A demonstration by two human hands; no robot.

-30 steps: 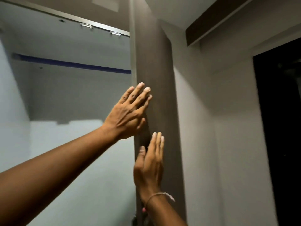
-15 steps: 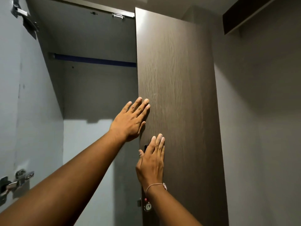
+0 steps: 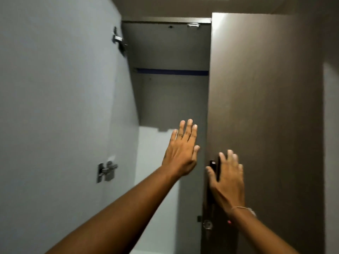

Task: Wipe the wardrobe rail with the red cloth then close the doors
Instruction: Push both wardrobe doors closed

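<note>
The wardrobe's right door, dark wood grain, stands nearly flush with the front. My right hand lies flat on it, fingers spread, beside its dark handle. My left hand is open in the gap just left of that door's edge, touching nothing. The left door is swung open toward me, showing its grey inner face. A blue rail runs across the top of the wardrobe's inside. The red cloth is not visible.
Two metal hinges sit on the left door's inner face. A round lock sits low on the right door's edge. A pale wall is at the far right.
The right door has swung further closed, narrowing the gap. My left hand has come off the door's edge and now hovers in the opening. The view has shifted left, showing more of the left door.
</note>
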